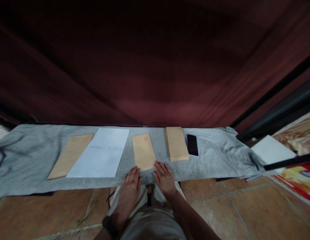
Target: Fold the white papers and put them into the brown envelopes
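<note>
A single brown paper envelope [144,151] with a small reddish mark near its top lies flat and slightly turned in front of me. At its lower left corner my left hand [131,182] rests palm down, fingers stretched out. My right hand [164,176] lies flat at the lower right corner, its fingers extended and the tips touching the envelope's edge. A stack of brown envelopes [176,144] sits to the right. To the left, a creased sheet of white paper [101,155] partly covers another brown envelope [70,156].
A smartphone [192,145] with a dark screen lies beside the stack. Grey cloth [217,156] covers the narrow table, with a dark red curtain [155,66] behind it. At the right are black bars [289,162] and white paper [273,150]. The floor is tiled [219,213].
</note>
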A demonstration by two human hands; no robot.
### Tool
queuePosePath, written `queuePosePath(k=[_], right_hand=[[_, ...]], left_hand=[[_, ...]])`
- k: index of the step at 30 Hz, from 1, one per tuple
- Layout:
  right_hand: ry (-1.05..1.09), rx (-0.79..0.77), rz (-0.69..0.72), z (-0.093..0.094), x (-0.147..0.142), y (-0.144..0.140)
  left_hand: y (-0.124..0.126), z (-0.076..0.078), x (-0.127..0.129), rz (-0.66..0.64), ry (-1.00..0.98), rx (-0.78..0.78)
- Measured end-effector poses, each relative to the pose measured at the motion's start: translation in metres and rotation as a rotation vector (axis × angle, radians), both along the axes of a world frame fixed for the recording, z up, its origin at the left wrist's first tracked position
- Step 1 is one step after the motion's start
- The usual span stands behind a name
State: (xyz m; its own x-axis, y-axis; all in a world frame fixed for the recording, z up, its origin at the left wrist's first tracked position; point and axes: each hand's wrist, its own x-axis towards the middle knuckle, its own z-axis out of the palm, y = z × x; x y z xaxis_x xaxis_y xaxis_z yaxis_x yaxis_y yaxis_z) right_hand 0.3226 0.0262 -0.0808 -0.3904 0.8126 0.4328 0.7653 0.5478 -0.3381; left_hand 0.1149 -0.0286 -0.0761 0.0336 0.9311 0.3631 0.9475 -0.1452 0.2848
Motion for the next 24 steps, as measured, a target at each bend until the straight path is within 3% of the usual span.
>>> queuePosePath(k=[7, 15, 19, 24], right_hand=[[0.011, 0.002, -0.069, -0.002, -0.011, -0.005], [0.004, 0.025, -0.092, -0.005, -0.015, -0.005], [0.007, 0.04, -0.081, -0.002, -0.018, -0.004], [0.047, 0.011, -0.085, 0.012, -0.027, 0.002]], left_hand=[[0.035, 0.01, 0.012, 0.189, -0.271, 0.029], [0.06, 0.02, 0.0, 0.309, -0.812, -0.234], [0.062, 0.022, 0.003, 0.259, -1.098, -0.227], [0.061, 0.042, 0.02, 0.169, -1.164, -0.19]])
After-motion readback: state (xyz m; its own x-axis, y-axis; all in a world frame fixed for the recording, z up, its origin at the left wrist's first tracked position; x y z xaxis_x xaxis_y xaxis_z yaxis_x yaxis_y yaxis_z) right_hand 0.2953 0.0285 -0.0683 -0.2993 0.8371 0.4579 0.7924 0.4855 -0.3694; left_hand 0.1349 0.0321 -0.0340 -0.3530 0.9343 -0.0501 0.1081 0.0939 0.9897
